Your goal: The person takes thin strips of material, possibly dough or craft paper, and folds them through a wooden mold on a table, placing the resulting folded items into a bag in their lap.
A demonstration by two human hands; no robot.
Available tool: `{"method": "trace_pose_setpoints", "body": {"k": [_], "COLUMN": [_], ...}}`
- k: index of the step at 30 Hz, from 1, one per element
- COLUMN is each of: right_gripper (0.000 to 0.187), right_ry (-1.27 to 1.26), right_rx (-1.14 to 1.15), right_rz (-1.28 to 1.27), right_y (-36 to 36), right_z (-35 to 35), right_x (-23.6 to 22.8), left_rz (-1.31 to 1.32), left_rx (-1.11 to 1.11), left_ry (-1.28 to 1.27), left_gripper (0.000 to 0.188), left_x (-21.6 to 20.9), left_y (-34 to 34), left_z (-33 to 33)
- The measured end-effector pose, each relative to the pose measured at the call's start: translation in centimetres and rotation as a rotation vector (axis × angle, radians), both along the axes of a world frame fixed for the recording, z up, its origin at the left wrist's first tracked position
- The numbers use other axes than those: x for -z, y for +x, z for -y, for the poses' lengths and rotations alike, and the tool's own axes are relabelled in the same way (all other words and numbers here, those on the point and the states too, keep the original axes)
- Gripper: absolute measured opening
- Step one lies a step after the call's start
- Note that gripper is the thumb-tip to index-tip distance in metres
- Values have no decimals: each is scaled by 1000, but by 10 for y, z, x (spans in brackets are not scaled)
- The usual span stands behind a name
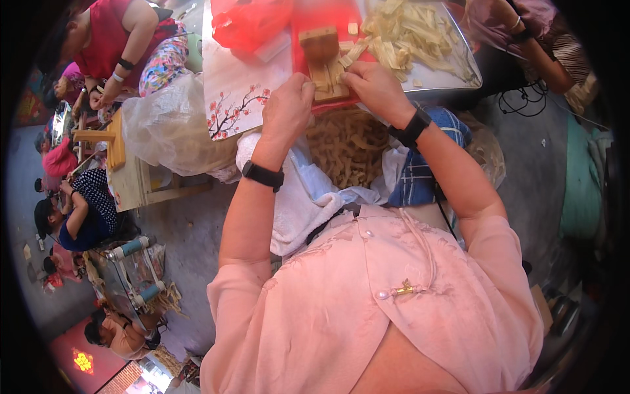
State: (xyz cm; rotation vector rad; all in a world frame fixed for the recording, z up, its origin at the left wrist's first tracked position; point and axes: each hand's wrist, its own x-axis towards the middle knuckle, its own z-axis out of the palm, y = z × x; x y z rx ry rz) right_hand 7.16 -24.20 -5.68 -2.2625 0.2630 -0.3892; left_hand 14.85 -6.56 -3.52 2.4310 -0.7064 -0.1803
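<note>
My left hand [287, 108] is closed, its thumb and fingers pressed together at the left edge of a small wooden block tool [319, 44]. At the tool's right edge my right hand [378, 92] is pinched in the same way. Between the two hands, pale yellow pieces [321, 80] lie on the tool's wooden base. What the fingertips grip is too small and hidden to make out. The tool rests on a red sheet [300, 13] at the table's near edge. A heap of flat, pale yellow strips [407, 33] lies just beyond my right hand.
A white table [239, 85] with a branch pattern carries a red plastic bag [252, 25]. Below its edge, curled tan pieces [348, 148] fill a container near my lap, beside a white towel [289, 223]. At left, other people work by a wooden bench [131, 187]; another person [535, 39] sits at right.
</note>
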Motion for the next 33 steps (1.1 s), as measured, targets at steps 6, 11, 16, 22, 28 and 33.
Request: {"method": "trace_pose_setpoints", "body": {"k": [6, 11, 16, 22, 28, 33], "right_gripper": [26, 24, 20, 22, 22, 15], "right_ry": [827, 815, 1059, 1128, 984, 746], "right_rx": [-131, -77, -111, -101, -126, -281], "right_rz": [-127, 46, 99, -114, 149, 215], "right_y": [-20, -33, -32, -44, -60, -80], "right_z": [-8, -5, 27, 10, -37, -74], "right_x": [-16, -37, -54, -45, -44, -41], "left_rz": [-288, -906, -1171, -1091, -995, -1203], "left_rx": [50, 20, -14, -27, 53, 38], "left_ry": [-365, -796, -991, -858, -738, -1046], "left_gripper": [20, 26, 25, 22, 23, 27], "left_x": [3, -4, -4, -6, -13, -5], "left_y": [-32, -55, -60, -68, -78, -80], "left_z": [-27, -35, -35, -39, -40, -39]}}
